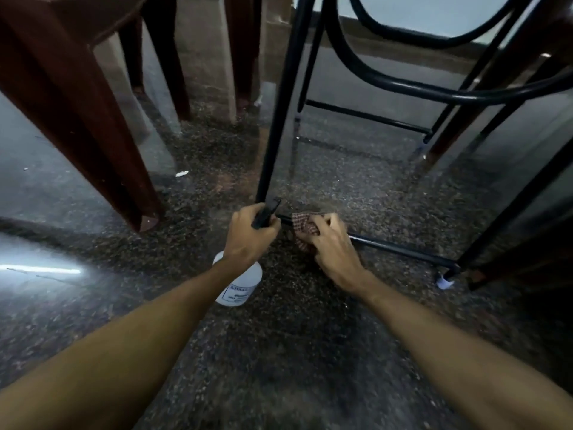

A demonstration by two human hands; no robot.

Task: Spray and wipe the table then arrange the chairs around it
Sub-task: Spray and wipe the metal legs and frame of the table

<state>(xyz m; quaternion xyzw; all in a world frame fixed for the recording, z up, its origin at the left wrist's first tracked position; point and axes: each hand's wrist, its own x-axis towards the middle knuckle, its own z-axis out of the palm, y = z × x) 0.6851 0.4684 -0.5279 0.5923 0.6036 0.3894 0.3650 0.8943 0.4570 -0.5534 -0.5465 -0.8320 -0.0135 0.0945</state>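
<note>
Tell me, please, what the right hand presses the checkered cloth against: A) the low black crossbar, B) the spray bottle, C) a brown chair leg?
A: the right hand holds the checkered cloth on the low black crossbar; the spray bottle is in the left hand.

The floor (279,352) is dark speckled polished stone, with a bright glare (40,270) at 9 o'clock. A brown chair leg (124,181) stands on it at 9 o'clock, and more chair legs (183,113) at 11. A white scrap (181,173) lies at 10. A black frame (266,169) stands at centre; its white foot cap (445,282) sits at 4 o'clock.
</note>
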